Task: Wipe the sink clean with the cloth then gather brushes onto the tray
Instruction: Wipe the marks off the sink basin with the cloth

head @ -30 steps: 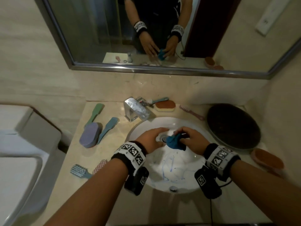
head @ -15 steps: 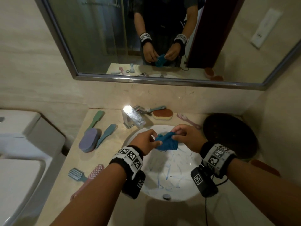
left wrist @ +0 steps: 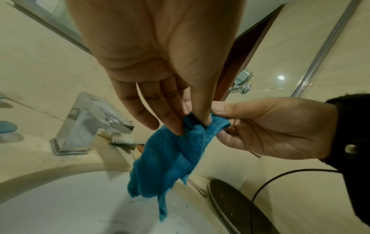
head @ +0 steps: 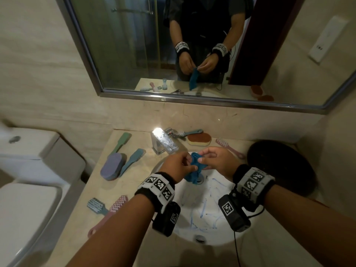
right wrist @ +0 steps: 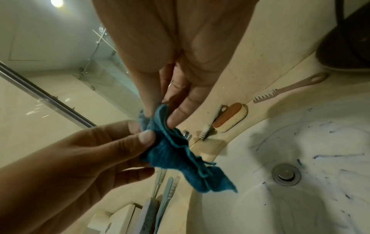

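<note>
Now | both hands pinch cloth | above marked sink, apparently

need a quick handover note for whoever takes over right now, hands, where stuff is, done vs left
Left hand: pinches the cloth by its top edge.
Right hand: pinches the same edge beside it; the cloth hangs over the sink, off the basin.
Sink: blue marks across the basin, so wiping is not done.
Tray: dark, right of the sink, nothing visible on it.
Brushes: all on the counter, none gathered. Four left of the sink; three behind it by the tap.
Left to do: wipe the basin, then move the brushes onto the tray.
</note>
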A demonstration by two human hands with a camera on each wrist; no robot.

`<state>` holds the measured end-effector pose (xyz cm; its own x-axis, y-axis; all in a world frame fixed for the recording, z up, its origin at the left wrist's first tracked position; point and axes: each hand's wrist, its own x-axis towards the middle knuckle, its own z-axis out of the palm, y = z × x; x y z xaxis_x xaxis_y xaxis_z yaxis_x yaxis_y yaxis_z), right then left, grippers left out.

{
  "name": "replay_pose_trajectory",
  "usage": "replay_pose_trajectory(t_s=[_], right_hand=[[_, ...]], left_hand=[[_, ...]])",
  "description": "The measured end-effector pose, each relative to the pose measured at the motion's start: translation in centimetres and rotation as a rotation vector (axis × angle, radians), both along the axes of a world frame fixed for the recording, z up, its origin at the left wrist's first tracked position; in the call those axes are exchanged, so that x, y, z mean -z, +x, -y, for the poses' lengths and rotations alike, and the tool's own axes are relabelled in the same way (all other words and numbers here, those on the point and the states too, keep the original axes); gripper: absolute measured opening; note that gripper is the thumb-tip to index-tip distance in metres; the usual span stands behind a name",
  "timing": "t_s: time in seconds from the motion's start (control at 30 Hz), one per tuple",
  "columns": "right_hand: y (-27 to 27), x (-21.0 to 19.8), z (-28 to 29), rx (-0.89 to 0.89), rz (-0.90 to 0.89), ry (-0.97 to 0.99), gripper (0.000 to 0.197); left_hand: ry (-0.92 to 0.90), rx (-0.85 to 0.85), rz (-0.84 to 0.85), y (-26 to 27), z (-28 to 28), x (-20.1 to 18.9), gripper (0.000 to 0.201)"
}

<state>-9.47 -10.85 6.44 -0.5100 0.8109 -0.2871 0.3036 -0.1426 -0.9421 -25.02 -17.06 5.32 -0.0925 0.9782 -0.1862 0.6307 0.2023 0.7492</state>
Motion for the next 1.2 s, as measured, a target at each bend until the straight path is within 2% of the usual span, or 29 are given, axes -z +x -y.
replay_pose_trajectory(t_s=[0.07, 0.17, 0.3, 0.37, 0.47, 0.53, 0.67, 0.77, 0.87, 0.93, 1.0, 1.07, 1.13, 1.2], right_hand=[[0.1, -0.1, -0.2, -0.001, 0.022, 0.003, 0.014], [0.5, 0.0, -0.9, -0.003, 0.112, 0.043, 0.020], [1.1, 0.1, -1.5, -0.064, 0.321, 0.221, 0.019], [1.2, -0.1, -1.5, -0.080, 0.417, 0.315, 0.018], [1.2, -0.6, -1.4, -0.122, 0.495, 0.419, 0.009], [1.3, -0.6, -1.7, -0.137, 0.528, 0.429, 0.011], [0.6, -1.2, -1.5, -0.168, 0.410, 0.291, 0.007], [0.1, -1.7, -1.0, -0.154, 0.443, 0.262, 0.013], [-0.5, -1.4, -1.0, -0.088, 0.359, 0.202, 0.016], [-0.9, -1.2, -1.0, -0.037, 0.255, 0.114, 0.013], [-1.0, -1.2, -0.9, 0.007, 0.165, 0.035, 0.014], [-0.8, -1.0, -0.8, 0.030, 0.123, -0.003, 0.009], [-0.5, -0.8, -0.8, 0.060, 0.117, -0.034, 0.005], [-0.1, -0.5, -1.1, 0.128, 0.077, -0.083, 0.021]], left_hand=[[-0.013, -0.013, 0.016, -0.7, 0.0, 0.2, 0.019], [-0.007, -0.045, 0.028, -1.7, 0.4, 0.2, 0.003], [0.037, -0.053, 0.057, -2.5, 1.0, 0.1, 0.008], [0.044, -0.018, 0.018, -2.6, 1.2, -0.1, 0.010], [0.041, 0.024, -0.011, -2.8, 1.2, -0.3, 0.012], [0.029, 0.038, -0.014, -2.9, 1.1, -0.2, 0.011], [-0.020, 0.018, -0.047, -2.9, 1.0, -0.2, 0.011], [-0.003, -0.049, -0.015, -2.5, 0.8, -0.4, 0.023], [-0.087, -0.053, 0.126, -2.0, 0.9, -0.2, 0.055], [-0.109, -0.003, 0.130, -1.9, 1.1, 0.8, 0.085], [-0.106, 0.001, 0.151, -1.7, 1.4, 1.6, 0.101], [-0.063, -0.042, 0.233, -1.5, 1.4, 2.2, 0.101], [0.001, -0.068, 0.254, -1.5, 1.4, 2.2, 0.091], [0.031, -0.043, 0.257, -1.6, 1.3, 1.9, 0.075]])
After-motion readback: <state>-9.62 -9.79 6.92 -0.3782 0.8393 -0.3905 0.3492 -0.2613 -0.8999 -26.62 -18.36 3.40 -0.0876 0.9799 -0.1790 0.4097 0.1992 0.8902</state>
